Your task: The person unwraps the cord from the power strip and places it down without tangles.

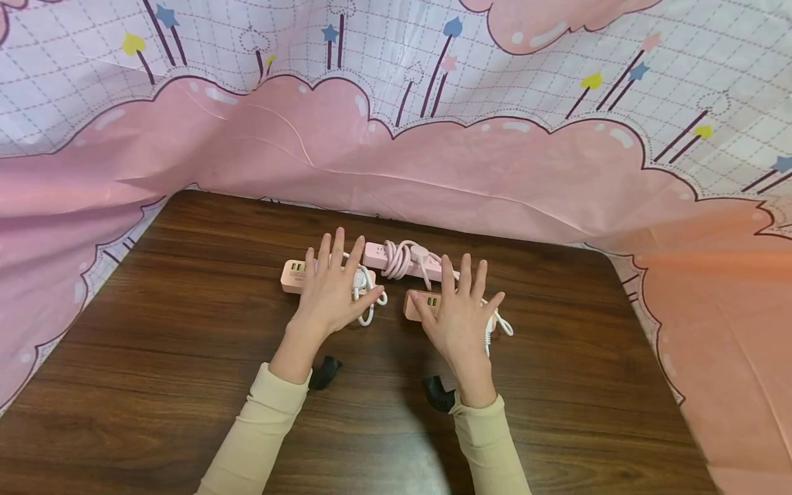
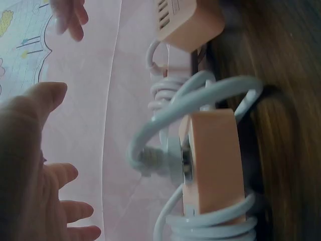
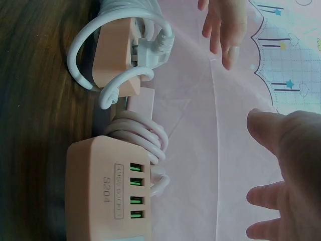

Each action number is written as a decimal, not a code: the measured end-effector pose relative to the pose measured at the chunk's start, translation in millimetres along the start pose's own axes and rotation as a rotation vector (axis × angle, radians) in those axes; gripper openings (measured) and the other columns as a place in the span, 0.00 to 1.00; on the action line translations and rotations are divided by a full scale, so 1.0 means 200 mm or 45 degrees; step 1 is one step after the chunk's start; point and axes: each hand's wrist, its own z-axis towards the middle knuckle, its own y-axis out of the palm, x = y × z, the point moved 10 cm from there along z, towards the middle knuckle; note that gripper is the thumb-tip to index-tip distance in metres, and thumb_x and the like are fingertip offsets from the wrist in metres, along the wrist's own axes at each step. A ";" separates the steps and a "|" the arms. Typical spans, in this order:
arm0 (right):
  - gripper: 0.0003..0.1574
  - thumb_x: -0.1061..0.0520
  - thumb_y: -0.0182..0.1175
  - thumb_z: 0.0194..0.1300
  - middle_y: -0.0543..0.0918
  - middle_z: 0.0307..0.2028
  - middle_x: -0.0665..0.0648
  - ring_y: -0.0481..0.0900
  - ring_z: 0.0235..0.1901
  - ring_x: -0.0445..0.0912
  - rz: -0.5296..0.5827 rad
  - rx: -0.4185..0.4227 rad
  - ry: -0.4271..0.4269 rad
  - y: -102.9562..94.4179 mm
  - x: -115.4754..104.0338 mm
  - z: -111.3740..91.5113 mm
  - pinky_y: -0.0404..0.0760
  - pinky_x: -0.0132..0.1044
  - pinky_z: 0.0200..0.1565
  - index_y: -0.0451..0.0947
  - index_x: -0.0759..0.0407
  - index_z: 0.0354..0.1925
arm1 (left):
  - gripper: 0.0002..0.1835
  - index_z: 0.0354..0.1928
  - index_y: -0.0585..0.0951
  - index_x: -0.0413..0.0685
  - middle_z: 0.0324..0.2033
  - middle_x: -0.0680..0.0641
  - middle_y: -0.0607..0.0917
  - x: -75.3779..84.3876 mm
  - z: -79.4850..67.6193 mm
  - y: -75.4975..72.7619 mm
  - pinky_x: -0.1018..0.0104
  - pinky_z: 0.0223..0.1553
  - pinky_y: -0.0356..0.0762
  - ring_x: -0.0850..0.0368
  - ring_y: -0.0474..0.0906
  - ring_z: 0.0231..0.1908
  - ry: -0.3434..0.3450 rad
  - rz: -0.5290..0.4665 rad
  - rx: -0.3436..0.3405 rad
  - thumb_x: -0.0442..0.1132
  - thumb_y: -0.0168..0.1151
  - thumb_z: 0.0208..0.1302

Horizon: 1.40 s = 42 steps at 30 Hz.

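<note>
My left hand (image 1: 324,292), fingers spread, hovers over a peach power strip (image 1: 291,280). A white cord (image 2: 210,218) is wound round that strip, and its plug (image 2: 160,159) sits on the strip's socket face. My right hand (image 1: 459,320) is held spread above a second peach power strip (image 3: 83,186) with several green USB ports. A gap shows between each hand and its strip in the wrist views. Behind and between them lies a pink power strip (image 1: 375,254), its pink cord (image 1: 399,260) coiled round it. Neither hand grips anything.
All three strips lie on a dark wooden table (image 1: 185,330). A pink and white patterned curtain (image 1: 396,165) hangs round its back and sides. Black curved pieces (image 1: 325,372) stick out beside both wrists.
</note>
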 end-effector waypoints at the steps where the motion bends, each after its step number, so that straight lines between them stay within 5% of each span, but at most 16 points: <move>1: 0.48 0.31 0.50 0.63 0.48 0.71 0.65 0.34 0.70 0.60 0.022 0.008 -0.001 0.00 0.00 0.00 0.39 0.75 0.57 0.51 0.54 0.72 | 0.48 0.73 0.49 0.51 0.72 0.37 0.43 -0.01 0.00 0.00 0.38 0.65 0.39 0.40 0.36 0.70 0.002 -0.006 0.006 0.69 0.48 0.59; 9: 0.47 0.36 0.57 0.61 0.53 0.69 0.67 0.41 0.70 0.60 0.148 0.107 -0.073 -0.02 -0.06 0.00 0.47 0.69 0.60 0.57 0.57 0.69 | 0.47 0.73 0.49 0.48 0.71 0.36 0.45 -0.17 -0.02 -0.05 0.38 0.65 0.39 0.39 0.39 0.70 -0.015 -0.131 0.039 0.65 0.51 0.61; 14: 0.43 0.44 0.64 0.58 0.63 0.63 0.71 0.56 0.65 0.64 0.282 0.239 -0.211 -0.03 -0.13 0.01 0.57 0.61 0.61 0.64 0.65 0.63 | 0.46 0.73 0.50 0.45 0.71 0.35 0.47 -0.30 -0.04 -0.06 0.37 0.64 0.41 0.37 0.42 0.69 -0.044 -0.262 0.043 0.62 0.54 0.61; 22: 0.33 0.52 0.66 0.57 0.74 0.50 0.69 0.73 0.48 0.60 0.526 0.263 -0.283 0.01 -0.23 0.02 0.75 0.51 0.46 0.71 0.69 0.55 | 0.35 0.65 0.62 0.32 0.64 0.30 0.63 -0.46 -0.08 -0.08 0.38 0.61 0.55 0.33 0.56 0.64 -0.030 -0.535 0.133 0.47 0.59 0.64; 32: 0.21 0.55 0.67 0.54 0.78 0.33 0.63 0.76 0.33 0.54 0.638 0.295 -0.337 0.07 -0.35 0.04 0.76 0.44 0.34 0.77 0.68 0.42 | 0.25 0.57 0.70 0.25 0.52 0.28 0.75 -0.63 -0.12 -0.02 0.44 0.52 0.69 0.35 0.71 0.52 -0.081 -0.762 0.249 0.32 0.61 0.60; 42: 0.20 0.56 0.67 0.54 0.78 0.34 0.66 0.76 0.35 0.56 0.703 0.232 -0.294 0.15 -0.40 0.06 0.76 0.44 0.35 0.78 0.70 0.40 | 0.32 0.63 0.62 0.25 0.59 0.27 0.68 -0.74 -0.11 0.14 0.48 0.59 0.64 0.35 0.64 0.60 -0.246 -1.022 0.001 0.29 0.62 0.59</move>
